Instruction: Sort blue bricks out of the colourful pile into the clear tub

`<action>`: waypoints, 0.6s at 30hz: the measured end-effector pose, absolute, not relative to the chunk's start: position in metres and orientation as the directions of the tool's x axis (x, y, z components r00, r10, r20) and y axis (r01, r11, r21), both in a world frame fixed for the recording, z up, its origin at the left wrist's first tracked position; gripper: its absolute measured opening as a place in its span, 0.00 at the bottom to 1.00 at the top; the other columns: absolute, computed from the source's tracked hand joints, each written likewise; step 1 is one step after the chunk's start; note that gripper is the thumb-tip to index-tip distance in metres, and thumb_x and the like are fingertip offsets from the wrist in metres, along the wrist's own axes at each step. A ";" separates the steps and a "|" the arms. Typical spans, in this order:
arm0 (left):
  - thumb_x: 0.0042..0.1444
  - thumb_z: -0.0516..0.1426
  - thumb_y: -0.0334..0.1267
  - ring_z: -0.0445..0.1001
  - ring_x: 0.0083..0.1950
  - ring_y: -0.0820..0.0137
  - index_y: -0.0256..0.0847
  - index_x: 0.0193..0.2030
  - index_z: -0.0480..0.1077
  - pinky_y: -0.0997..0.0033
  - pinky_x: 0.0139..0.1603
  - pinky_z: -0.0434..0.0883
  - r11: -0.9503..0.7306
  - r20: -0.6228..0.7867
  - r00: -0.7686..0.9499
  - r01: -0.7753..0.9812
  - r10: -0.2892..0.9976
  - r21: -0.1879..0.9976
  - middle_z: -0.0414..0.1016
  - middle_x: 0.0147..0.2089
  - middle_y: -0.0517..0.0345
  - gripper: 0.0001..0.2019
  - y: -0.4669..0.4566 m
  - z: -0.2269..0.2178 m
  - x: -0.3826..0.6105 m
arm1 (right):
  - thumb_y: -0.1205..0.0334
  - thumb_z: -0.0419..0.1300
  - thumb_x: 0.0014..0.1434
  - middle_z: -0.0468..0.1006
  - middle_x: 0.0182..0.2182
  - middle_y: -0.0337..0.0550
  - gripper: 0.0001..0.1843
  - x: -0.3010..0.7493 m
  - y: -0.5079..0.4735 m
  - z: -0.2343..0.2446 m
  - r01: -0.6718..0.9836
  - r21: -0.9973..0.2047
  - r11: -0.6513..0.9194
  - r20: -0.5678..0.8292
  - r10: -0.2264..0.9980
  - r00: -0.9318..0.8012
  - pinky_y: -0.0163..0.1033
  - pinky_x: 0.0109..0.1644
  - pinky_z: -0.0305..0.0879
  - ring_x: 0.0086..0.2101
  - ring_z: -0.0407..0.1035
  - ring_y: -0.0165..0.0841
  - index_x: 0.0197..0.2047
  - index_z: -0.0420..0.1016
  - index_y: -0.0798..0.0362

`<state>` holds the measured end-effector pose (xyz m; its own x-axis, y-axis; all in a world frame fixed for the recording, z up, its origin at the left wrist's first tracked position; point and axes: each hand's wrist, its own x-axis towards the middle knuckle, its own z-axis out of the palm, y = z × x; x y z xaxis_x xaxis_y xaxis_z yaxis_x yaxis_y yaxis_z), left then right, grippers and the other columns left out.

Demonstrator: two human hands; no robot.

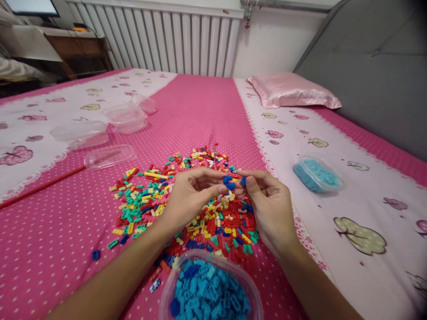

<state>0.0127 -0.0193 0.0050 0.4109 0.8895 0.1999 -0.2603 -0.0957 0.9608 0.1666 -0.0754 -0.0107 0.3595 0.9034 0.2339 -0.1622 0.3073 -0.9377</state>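
My left hand (195,191) is closed around dark blue toy bricks (228,182), held between thumb and fingers. Close beside it, my right hand (270,200) pinches a small dark blue brick (243,181) under its thumb. Both hands hover over a spread heap of small toy bricks (143,200) in red, yellow, green, blue and white. Nearest to me, between my forearms, stands a clear plastic tub (256,298) filled with light blue bricks (210,289), with a few darker blue ones among them.
A second tub of light blue bricks (316,173) stands at the right. Clear containers (126,116) and a lid (110,156) lie at the left beside a red stick (43,186). A pink pillow (290,89) rests near the grey headboard (370,71). One blue brick (95,254) lies apart.
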 end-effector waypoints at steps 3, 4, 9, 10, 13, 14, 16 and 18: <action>0.46 0.71 0.28 0.82 0.31 0.75 0.39 0.37 0.81 0.83 0.33 0.77 -0.139 0.225 0.417 -0.227 0.880 0.964 0.84 0.32 0.59 0.11 -0.019 0.003 0.011 | 0.59 0.69 0.59 0.86 0.34 0.39 0.05 0.166 -0.075 -0.011 -0.067 -0.944 0.323 0.275 0.882 0.383 0.36 0.37 0.78 0.29 0.79 0.30 0.40 0.84 0.46; 0.46 0.70 0.28 0.82 0.31 0.75 0.39 0.38 0.81 0.83 0.33 0.78 -0.159 0.237 0.419 -0.212 0.877 0.964 0.85 0.33 0.59 0.11 -0.019 0.002 0.011 | 0.60 0.68 0.59 0.86 0.36 0.40 0.06 0.167 -0.074 -0.012 -0.032 -0.946 0.321 0.285 0.878 0.385 0.37 0.38 0.79 0.31 0.80 0.31 0.42 0.84 0.45; 0.51 0.69 0.31 0.83 0.33 0.72 0.39 0.40 0.81 0.80 0.35 0.78 -0.272 0.302 0.411 -0.132 0.860 0.953 0.85 0.34 0.57 0.09 -0.018 -0.001 0.009 | 0.66 0.65 0.61 0.87 0.38 0.38 0.09 0.166 -0.076 -0.011 0.125 -0.935 0.333 0.355 0.863 0.359 0.40 0.45 0.78 0.37 0.81 0.33 0.42 0.85 0.44; 0.51 0.68 0.32 0.83 0.33 0.72 0.39 0.40 0.81 0.79 0.35 0.78 -0.292 0.316 0.405 -0.121 0.858 0.949 0.85 0.34 0.57 0.08 -0.018 -0.001 0.009 | 0.67 0.65 0.60 0.87 0.38 0.38 0.10 0.166 -0.076 -0.010 0.137 -0.932 0.336 0.363 0.862 0.353 0.40 0.46 0.78 0.38 0.81 0.33 0.41 0.85 0.44; 0.52 0.68 0.33 0.83 0.34 0.70 0.39 0.40 0.81 0.76 0.36 0.79 -0.334 0.340 0.384 -0.086 0.858 0.939 0.85 0.35 0.55 0.08 -0.019 -0.001 0.010 | 0.69 0.66 0.58 0.86 0.39 0.38 0.12 0.164 -0.078 -0.008 0.127 -0.934 0.334 0.357 0.862 0.359 0.41 0.47 0.78 0.39 0.81 0.33 0.44 0.84 0.45; 0.52 0.68 0.34 0.83 0.34 0.69 0.39 0.40 0.81 0.76 0.35 0.79 -0.342 0.343 0.377 -0.072 0.861 0.937 0.85 0.35 0.55 0.08 -0.019 -0.001 0.010 | 0.69 0.67 0.57 0.86 0.38 0.38 0.13 0.163 -0.078 -0.008 0.129 -0.934 0.332 0.356 0.858 0.371 0.41 0.46 0.78 0.39 0.81 0.33 0.44 0.83 0.45; 0.52 0.68 0.34 0.83 0.34 0.68 0.39 0.40 0.81 0.74 0.35 0.79 -0.360 0.350 0.367 -0.042 0.862 0.932 0.85 0.34 0.54 0.08 -0.020 -0.001 0.009 | 0.69 0.67 0.57 0.86 0.36 0.38 0.09 0.163 -0.078 -0.008 0.160 -0.931 0.328 0.365 0.846 0.390 0.40 0.43 0.78 0.36 0.80 0.34 0.40 0.83 0.47; 0.52 0.68 0.34 0.83 0.35 0.68 0.39 0.39 0.82 0.73 0.36 0.79 -0.390 0.368 0.366 -0.014 0.855 0.921 0.85 0.35 0.54 0.08 -0.020 -0.002 0.008 | 0.68 0.67 0.57 0.85 0.33 0.39 0.06 0.163 -0.078 -0.009 0.193 -0.925 0.327 0.378 0.840 0.390 0.40 0.40 0.78 0.35 0.80 0.34 0.36 0.83 0.48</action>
